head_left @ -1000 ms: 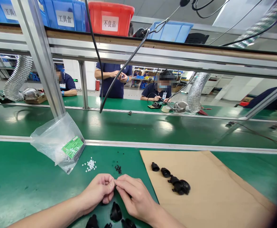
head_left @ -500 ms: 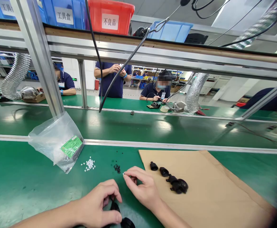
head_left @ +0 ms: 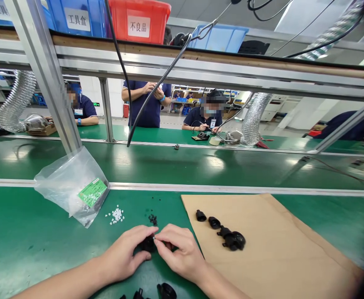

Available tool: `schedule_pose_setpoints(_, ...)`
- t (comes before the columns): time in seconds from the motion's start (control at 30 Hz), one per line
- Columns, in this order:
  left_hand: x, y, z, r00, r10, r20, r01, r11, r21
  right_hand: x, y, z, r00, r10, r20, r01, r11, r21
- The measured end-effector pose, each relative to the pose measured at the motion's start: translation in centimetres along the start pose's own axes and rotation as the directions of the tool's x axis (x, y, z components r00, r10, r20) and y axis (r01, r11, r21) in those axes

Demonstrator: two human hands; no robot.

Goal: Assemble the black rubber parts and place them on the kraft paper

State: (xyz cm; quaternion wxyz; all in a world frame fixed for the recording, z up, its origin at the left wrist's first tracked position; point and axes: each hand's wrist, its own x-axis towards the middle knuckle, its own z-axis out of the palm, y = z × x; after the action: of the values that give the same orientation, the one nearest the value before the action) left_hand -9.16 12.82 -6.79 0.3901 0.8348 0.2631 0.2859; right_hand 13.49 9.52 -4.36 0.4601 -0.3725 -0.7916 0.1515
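My left hand (head_left: 124, 253) grips a small black plastic part (head_left: 147, 244) over the green bench top. My right hand (head_left: 178, 251) pinches a tiny white piece at its fingertips, pressed against that black part. Just beyond the hands lie a little heap of white pieces (head_left: 116, 215) and a few tiny black pieces (head_left: 152, 218). Several black parts (head_left: 222, 232) lie in a row on the brown cardboard sheet (head_left: 278, 249) to the right. More black parts (head_left: 166, 290) sit at the bottom edge, below my hands.
A clear plastic bag with a green label (head_left: 76, 187) leans against a slanted metal post (head_left: 45, 79). A green conveyor belt (head_left: 185, 166) runs behind the bench. Black cables (head_left: 157, 87) hang down. Blue and red bins (head_left: 138, 20) sit on the shelf above. Other people work at the far side.
My left hand picked a black part up from near the bottom edge and brought it forward. My right hand, holding a white piece, came back to meet it.
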Motion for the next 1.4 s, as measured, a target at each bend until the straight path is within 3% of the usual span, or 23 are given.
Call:
schedule_pose_setpoints(0.17, -0.2, -0.2, 0.2, 0.999, 0.044, -0.015, -0.044, 0.999, 0.019, -0.1, 0.3, 0.7, 0.995, 0.069, 0.067, -0.066, 0.997, -0.040)
schedule_pose_setpoints(0.37, -0.1, -0.1, 0.2, 0.996, 0.022, -0.089, -0.021, 1.000, 0.011, -0.6, 0.4, 0.9, 0.989, 0.042, 0.141, -0.028, 0.995, -0.099)
schedule_pose_setpoints(0.53, -0.1, -0.2, 0.1, 0.992, -0.067, -0.111, 0.051, 0.988, -0.145, -0.5, 0.2, 0.8, 0.997, 0.021, 0.080, -0.013, 0.995, -0.100)
schedule_pose_setpoints(0.7, 0.0, 0.1, 0.1, 0.992, -0.085, -0.097, 0.052, 0.953, -0.300, -0.3, -0.1, 0.9, 0.999, 0.024, 0.044, -0.021, 0.998, -0.067)
schedule_pose_setpoints(1.4, 0.1, -0.2, 0.5, 0.994, -0.056, -0.094, 0.019, 0.935, -0.354, -0.5, -0.4, 1.7, 0.993, 0.108, 0.056, -0.103, 0.991, -0.088)
